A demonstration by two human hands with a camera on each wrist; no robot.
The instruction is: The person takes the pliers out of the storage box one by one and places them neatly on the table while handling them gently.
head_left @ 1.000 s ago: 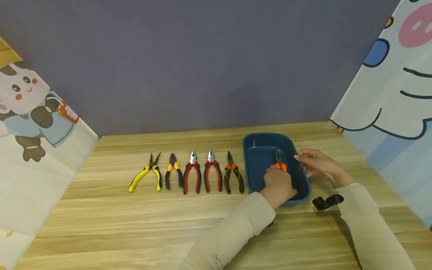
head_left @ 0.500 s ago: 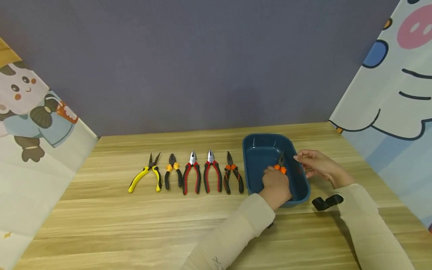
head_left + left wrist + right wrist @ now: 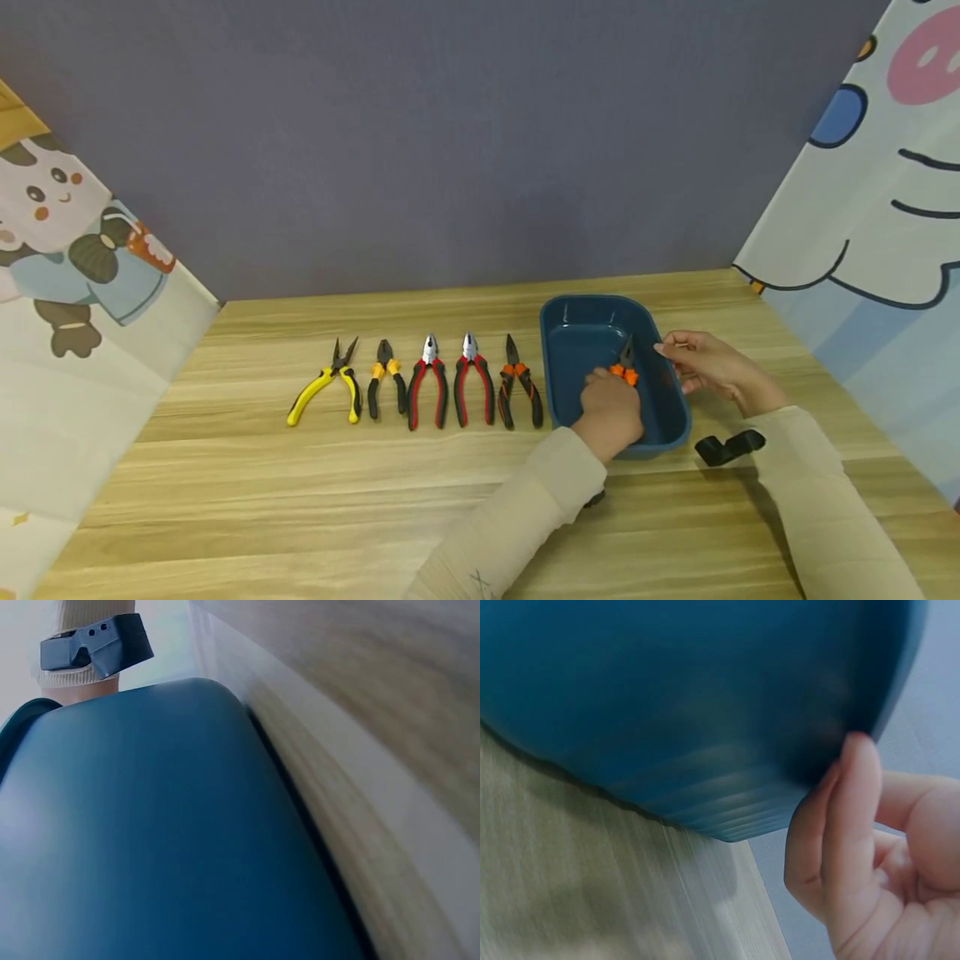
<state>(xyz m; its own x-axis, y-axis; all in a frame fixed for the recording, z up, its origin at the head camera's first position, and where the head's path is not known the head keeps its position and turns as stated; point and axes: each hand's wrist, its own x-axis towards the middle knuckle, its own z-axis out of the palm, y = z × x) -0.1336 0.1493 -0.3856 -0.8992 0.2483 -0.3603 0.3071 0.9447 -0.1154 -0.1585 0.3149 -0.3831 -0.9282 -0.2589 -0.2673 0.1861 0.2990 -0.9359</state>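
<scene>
A dark blue plastic bin (image 3: 570, 354) stands at the right of the table; its outer wall fills much of both wrist views. My left hand (image 3: 611, 410) reaches inside it, fingers curled over the handles of long-nose pliers (image 3: 624, 375) with orange collars. The handles are hidden under that hand, while the dark jaws point away toward the bin's far right. On the bin's right side, my right hand (image 3: 708, 365) pinches the rim, as the fingertips (image 3: 859, 754) at the edge show. The left wrist view does not show the left hand's fingers.
Left of the bin lie several pliers in a row: yellow-handled (image 3: 322, 387), black-and-yellow (image 3: 385, 375), two red-and-black (image 3: 427, 383), and orange-and-black (image 3: 517, 383). A dark wall (image 3: 480, 150) stands behind the wooden table (image 3: 300, 500); printed panels flank it.
Inside the bin, the pliers' nose has swung slightly right, and my left hand has shifted a little left. My right hand stays at the rim, and the row of pliers is unchanged.
</scene>
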